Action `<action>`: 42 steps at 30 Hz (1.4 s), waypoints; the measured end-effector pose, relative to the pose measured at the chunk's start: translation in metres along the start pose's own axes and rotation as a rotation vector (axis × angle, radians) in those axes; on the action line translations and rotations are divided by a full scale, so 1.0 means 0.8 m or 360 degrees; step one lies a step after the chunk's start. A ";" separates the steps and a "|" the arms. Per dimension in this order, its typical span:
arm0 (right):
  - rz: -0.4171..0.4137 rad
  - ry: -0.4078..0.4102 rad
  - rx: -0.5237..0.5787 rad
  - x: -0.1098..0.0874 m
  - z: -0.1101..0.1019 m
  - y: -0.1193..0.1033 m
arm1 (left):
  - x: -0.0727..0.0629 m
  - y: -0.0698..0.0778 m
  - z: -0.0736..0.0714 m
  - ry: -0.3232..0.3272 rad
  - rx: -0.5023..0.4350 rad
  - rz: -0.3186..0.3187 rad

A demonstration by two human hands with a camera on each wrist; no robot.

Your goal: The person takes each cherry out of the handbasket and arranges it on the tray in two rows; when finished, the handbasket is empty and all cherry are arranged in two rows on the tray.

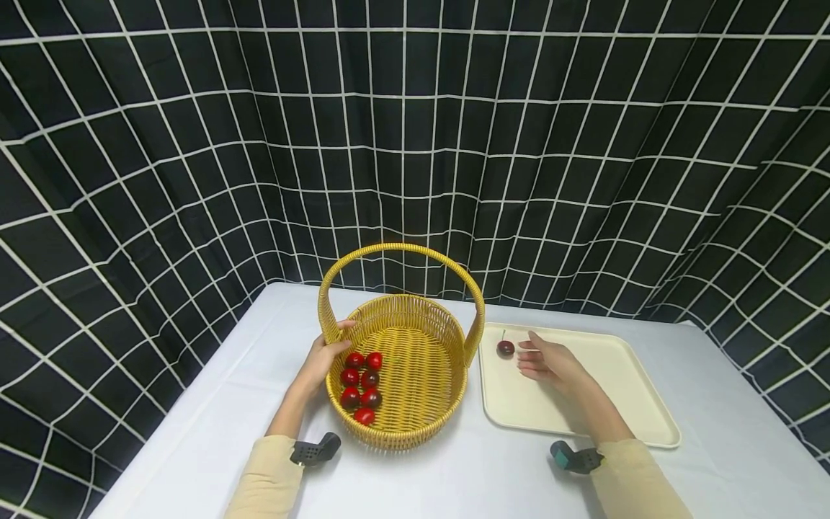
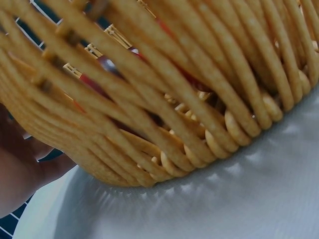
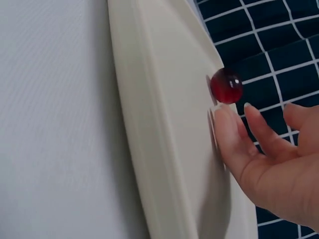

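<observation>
A round yellow wicker basket (image 1: 421,360) with a tall arched handle (image 1: 402,247) stands on the table. Several dark red cherries (image 1: 351,377) lie along its left side inside. My left hand (image 1: 322,357) grips the basket's left rim by the foot of the handle; in the left wrist view, the woven wall (image 2: 164,99) covers most of that hand's fingers. On the cream tray (image 1: 583,404), one cherry (image 1: 505,349) with its stem up sits near the left back corner. Just right of it is my right hand (image 1: 554,364), fingers apart and holding nothing, fingertips close to the cherry (image 3: 227,86).
A white cloth (image 1: 454,476) covers the table. The tray stands right beside the basket, whose handle rises high between the two hands. Behind the table hangs a dark curtain (image 1: 415,130) with a white grid. Each wrist wears a small dark device (image 1: 315,449).
</observation>
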State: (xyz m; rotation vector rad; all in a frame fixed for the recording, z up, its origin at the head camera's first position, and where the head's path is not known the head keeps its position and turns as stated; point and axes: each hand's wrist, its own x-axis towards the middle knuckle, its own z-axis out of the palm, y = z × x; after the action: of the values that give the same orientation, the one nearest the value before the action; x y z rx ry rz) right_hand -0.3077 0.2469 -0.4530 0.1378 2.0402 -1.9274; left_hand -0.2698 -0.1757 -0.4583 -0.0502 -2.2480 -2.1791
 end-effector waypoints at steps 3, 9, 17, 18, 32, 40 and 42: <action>0.0005 -0.0035 0.0051 -0.006 -0.003 0.000 | 0.000 0.000 0.000 -0.0005 0.0007 -0.0006; 0.0006 -0.0077 0.0035 -0.022 -0.002 -0.005 | 0.000 0.000 0.000 -0.0006 0.0016 -0.0014; -0.0039 -0.0272 0.0042 -0.046 0.002 -0.014 | 0.002 0.000 -0.001 -0.0008 0.0017 -0.0023; -0.0043 -0.0290 0.0042 -0.049 0.004 -0.016 | 0.002 0.000 -0.001 -0.0007 0.0018 -0.0019; -0.0118 -0.0525 -0.0063 -0.085 0.040 -0.046 | 0.001 0.000 -0.001 -0.0004 0.0001 -0.0001; -0.0166 -0.0655 -0.0129 -0.101 0.068 -0.065 | 0.000 0.002 -0.001 -0.0020 0.0002 -0.0008; -0.0184 -0.0702 -0.0133 -0.104 0.075 -0.069 | 0.000 0.002 -0.001 -0.0019 0.0000 -0.0010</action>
State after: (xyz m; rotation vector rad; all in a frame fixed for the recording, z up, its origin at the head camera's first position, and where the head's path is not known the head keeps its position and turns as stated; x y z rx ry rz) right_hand -0.2354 0.1961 -0.3774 -0.3987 1.8544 -1.7392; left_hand -0.2697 -0.1762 -0.4568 -0.0565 -2.2576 -2.1876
